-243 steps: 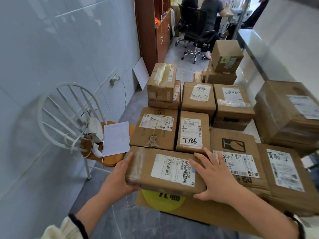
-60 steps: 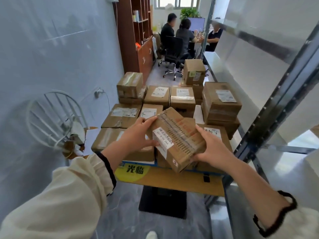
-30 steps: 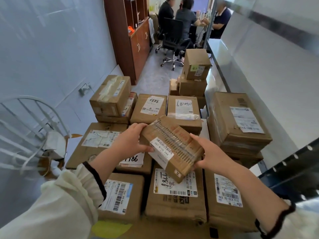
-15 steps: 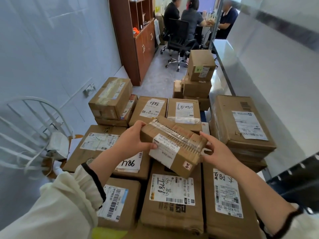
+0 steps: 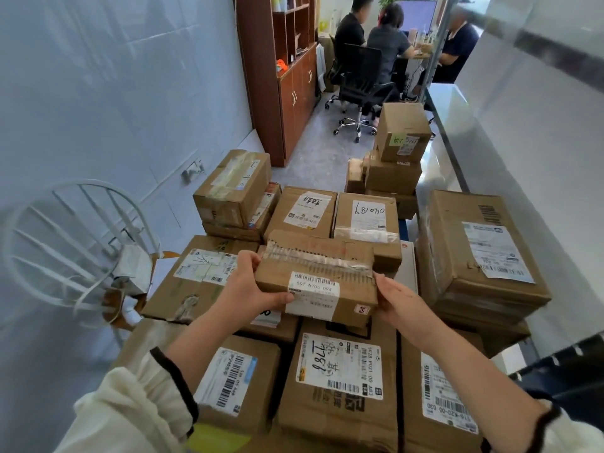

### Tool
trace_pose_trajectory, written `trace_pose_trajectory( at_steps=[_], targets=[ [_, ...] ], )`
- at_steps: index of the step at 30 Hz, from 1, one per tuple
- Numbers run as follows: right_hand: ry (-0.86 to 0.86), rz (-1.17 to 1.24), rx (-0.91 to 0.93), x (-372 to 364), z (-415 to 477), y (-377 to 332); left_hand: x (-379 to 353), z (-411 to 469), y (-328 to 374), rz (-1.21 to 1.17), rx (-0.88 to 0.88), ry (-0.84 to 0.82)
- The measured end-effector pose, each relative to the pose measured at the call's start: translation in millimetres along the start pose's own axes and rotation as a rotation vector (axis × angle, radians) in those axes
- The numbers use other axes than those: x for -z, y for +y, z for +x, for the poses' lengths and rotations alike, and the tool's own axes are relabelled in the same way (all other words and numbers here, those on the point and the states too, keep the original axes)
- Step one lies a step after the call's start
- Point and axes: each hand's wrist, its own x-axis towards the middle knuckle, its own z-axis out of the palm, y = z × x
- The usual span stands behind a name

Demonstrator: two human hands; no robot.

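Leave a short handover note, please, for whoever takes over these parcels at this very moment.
Left hand: grips the left end of the small taped parcel, thumb on its front face.
Right hand: holds its right end.
Parcel: held roughly level above the pile, over the box marked 7786; the large box lies to its right.
Done: parcel is in hand, with its label facing the camera.
Left: probably read the label and set it on a stack; which one cannot be told.
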Motion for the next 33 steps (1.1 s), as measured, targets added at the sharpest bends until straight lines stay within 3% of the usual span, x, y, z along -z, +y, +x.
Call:
trace_pose_trajectory(
  at_steps=[10,19,33],
  targets=[
    [-0.088,-0.459,0.174,-49.0,22.3,-31.7,57.2,-6.8,-10.8,-0.111,-0.013,-0.002],
    [-0.173,-0.483,0.163,-154.7,67.6,-45.4,156.8,-4.0,-63.9,-0.135,0.064,0.036],
    [0.032,-0.512,-0.001,-220.7,113.6,-40.9,203.0,66.5,-131.9,-0.124,0.040,-0.183]
  ],
)
